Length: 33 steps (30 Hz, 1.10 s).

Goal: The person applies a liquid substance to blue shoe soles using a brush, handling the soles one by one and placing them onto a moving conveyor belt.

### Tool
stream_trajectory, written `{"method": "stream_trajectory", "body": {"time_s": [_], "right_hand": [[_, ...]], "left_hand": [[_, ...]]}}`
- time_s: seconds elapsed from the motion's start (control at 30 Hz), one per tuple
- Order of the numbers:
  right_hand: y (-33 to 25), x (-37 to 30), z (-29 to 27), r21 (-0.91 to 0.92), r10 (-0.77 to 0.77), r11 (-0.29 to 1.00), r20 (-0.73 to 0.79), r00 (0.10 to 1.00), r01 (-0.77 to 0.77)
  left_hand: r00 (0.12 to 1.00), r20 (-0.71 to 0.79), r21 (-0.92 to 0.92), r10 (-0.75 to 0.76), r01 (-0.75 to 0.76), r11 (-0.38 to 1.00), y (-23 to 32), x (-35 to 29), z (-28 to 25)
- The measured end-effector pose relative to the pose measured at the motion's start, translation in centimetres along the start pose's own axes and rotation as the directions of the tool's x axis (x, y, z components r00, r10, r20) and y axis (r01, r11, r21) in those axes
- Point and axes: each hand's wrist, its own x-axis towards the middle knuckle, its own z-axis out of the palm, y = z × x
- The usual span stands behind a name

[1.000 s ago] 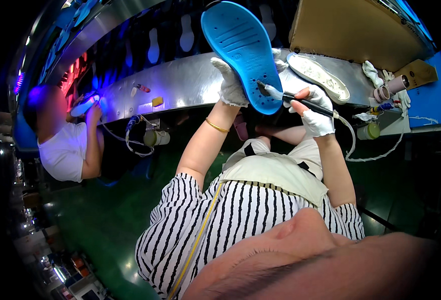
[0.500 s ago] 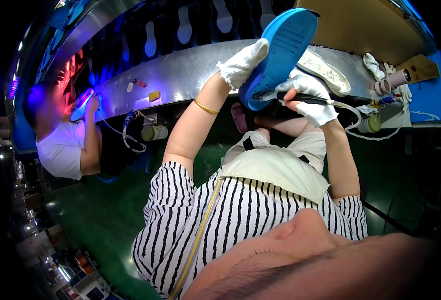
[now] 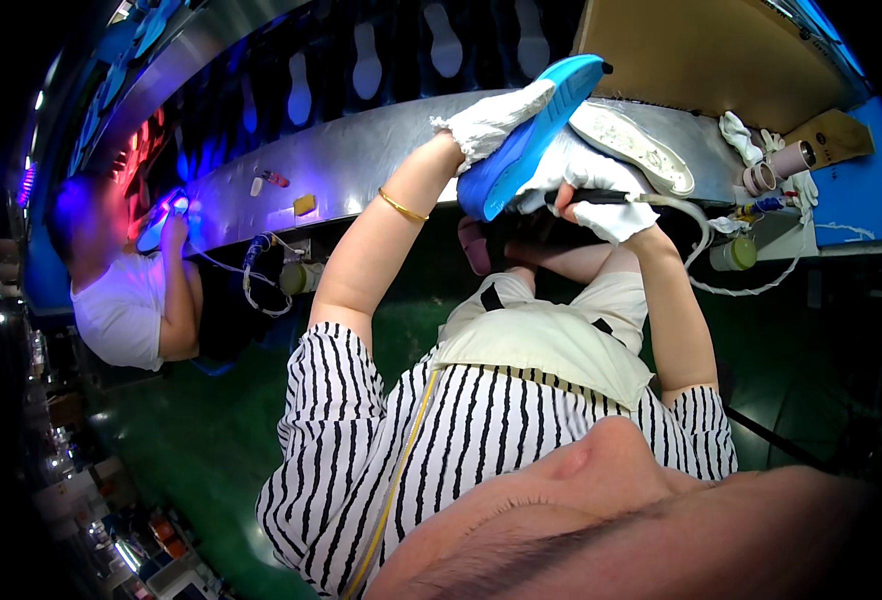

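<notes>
My left hand [image 3: 496, 122], in a white glove, is closed on a blue shoe sole [image 3: 527, 160] from its left side. The sole is held up over the bench edge, tilted on its side. In my right hand [image 3: 593, 182], also gloved but with bare fingertips, is a brush with a black handle [image 3: 601, 197] and a pale tube [image 3: 703, 228] at its back end. The brush's tip is hidden behind the sole. Just beyond my right hand, a white shoe sole [image 3: 636, 150] lies on the metal bench [image 3: 361, 150].
Soles [image 3: 366, 62] stand in a row behind the bench. Cardboard [image 3: 701, 60] rises at the far right, near white gloves [image 3: 739, 138] and a pink tumbler [image 3: 791, 158]. A yellow sponge [image 3: 305, 205] lies left. Further left, a person in a white shirt [image 3: 121, 310] handles another sole.
The blue sole has turned more edge-on and moved slightly down and left with my left hand. The brush's bristles, visible before, are now hidden behind it.
</notes>
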Motion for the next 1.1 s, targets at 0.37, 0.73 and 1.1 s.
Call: {"method": "stream_trajectory", "body": {"time_s": [0.37,0.73,1.1], "right_hand": [[0.0,0.2,-2.6,0.09,0.051,0.995,0.006,0.999,-0.051],[1.3,-1.4,-1.4,0.135,0.066,0.991,-0.371,0.926,-0.017],[0.8,-0.6,0.9,0.183,-0.082,0.968,-0.418,0.905,0.172]], "left_hand": [[0.983,-0.096,-0.146,0.158,-0.171,0.974,0.2,-0.6,-1.4],[0.944,0.172,-0.926,0.282,0.057,0.374,-6.2,-2.3,-0.7],[0.962,0.003,-0.873,0.272,-0.13,0.47,-11.0,-0.1,6.4]]}}
